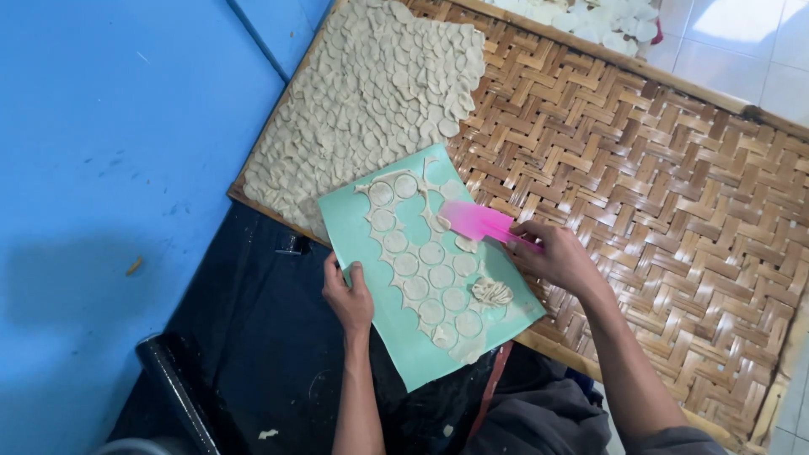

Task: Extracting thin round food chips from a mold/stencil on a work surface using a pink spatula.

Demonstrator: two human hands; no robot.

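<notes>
My left hand (347,291) grips the near left edge of a mint-green board (354,221), thumb on top. The board carries a thin sheet of pale dough cut into several round discs (431,280), with a small wad of scrap dough (492,291) near its right edge. My right hand (558,256) holds a pink flat scraper (474,221), whose blade lies on the dough at the board's upper right. The board rests tilted over the edge of a large woven bamboo tray (640,168).
Several overlapping dough discs (371,93) cover the tray's far left part. More pale pieces (598,17) lie beyond the tray's far rim. A blue floor (109,152) spreads to the left, white tiles (742,50) top right. My dark-clothed lap (261,337) is below the board.
</notes>
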